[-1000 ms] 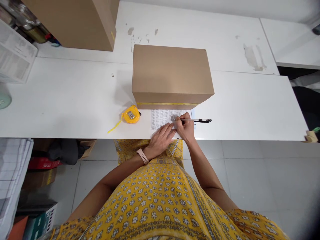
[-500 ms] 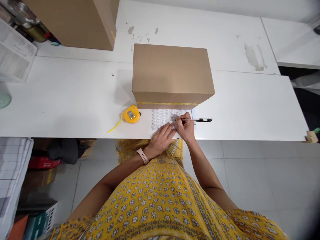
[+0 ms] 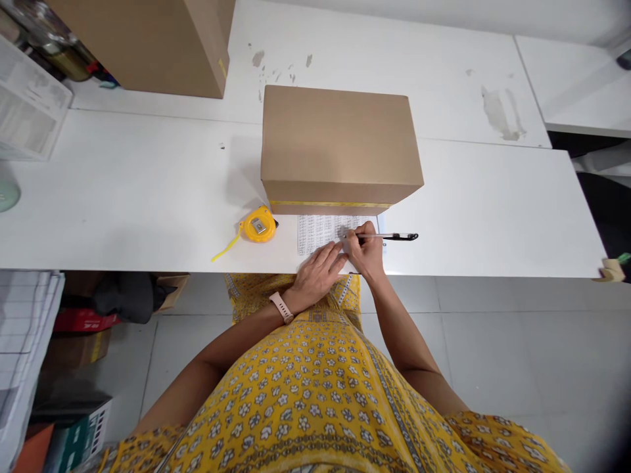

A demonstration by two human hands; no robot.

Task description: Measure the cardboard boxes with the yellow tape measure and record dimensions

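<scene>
My right hand is closed around a black and silver pen, its tip on a printed sheet of paper at the near edge of the white table. My left hand lies flat with fingers spread on the lower part of that sheet. A pink watch sits on the left wrist. Just behind the sheet stands a closed brown cardboard box with yellow tape along its front. A yellow tape measure lies left of the sheet, its strap trailing toward the table edge.
A larger cardboard box stands at the back left. Printed papers lie at the far left. A second white table adjoins at the right. Boxes and dark items sit on the floor under the table's left side.
Both hands and the pen stay almost still on the sheet; the view has shifted only very slightly.
</scene>
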